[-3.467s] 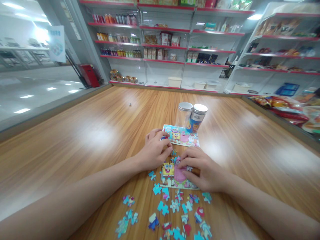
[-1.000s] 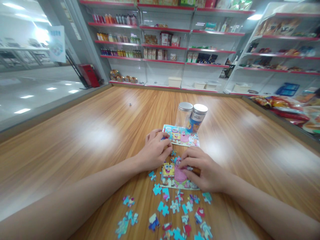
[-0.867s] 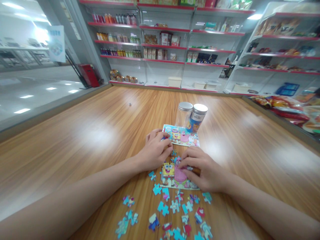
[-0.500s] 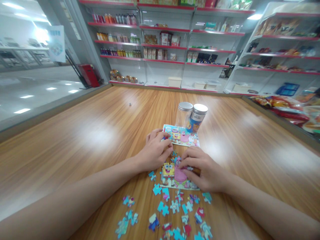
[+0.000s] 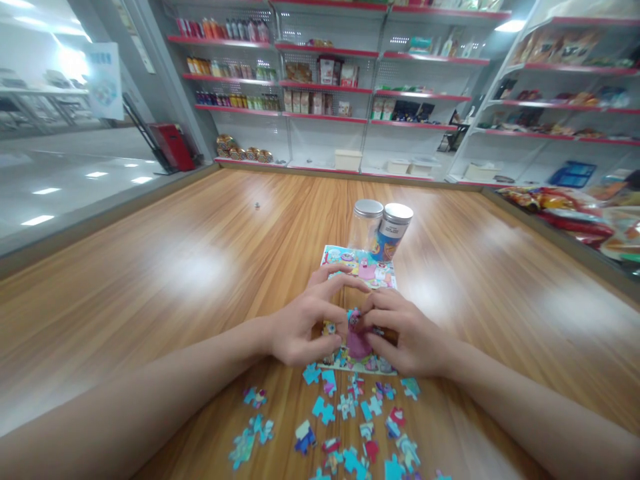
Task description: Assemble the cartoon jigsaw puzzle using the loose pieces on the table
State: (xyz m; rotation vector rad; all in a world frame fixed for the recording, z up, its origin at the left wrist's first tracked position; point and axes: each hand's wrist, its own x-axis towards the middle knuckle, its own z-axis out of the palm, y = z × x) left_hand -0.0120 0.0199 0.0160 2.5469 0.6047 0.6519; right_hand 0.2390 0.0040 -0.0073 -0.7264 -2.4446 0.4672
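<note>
A partly assembled jigsaw puzzle [image 5: 359,347] with a pink cartoon figure lies in front of me on the wooden table. My left hand [image 5: 313,320] is over its left side, fingers apart, with thumb and index near the yellow figure and a longer finger reaching toward my other hand. Closed fingers of my right hand [image 5: 407,330] rest on the puzzle's right part by the pink figure; the exact piece under them is hidden. Behind both hands lies a printed picture card [image 5: 367,268] with the same characters. Loose jigsaw pieces [image 5: 324,410] are scattered nearer to me.
A clear jar [image 5: 366,227] and a labelled canister [image 5: 394,233], both with metal lids, stand at the back of the card. One tiny object [image 5: 257,206] sits farther left. Bagged snacks [image 5: 565,217] lie beyond the right edge, and stocked shelves [image 5: 327,120] line the back.
My left hand has moved from the picture card's left edge down and right onto the puzzle, its fingers spreading. My right hand stays at the puzzle. The view has shifted slightly.
</note>
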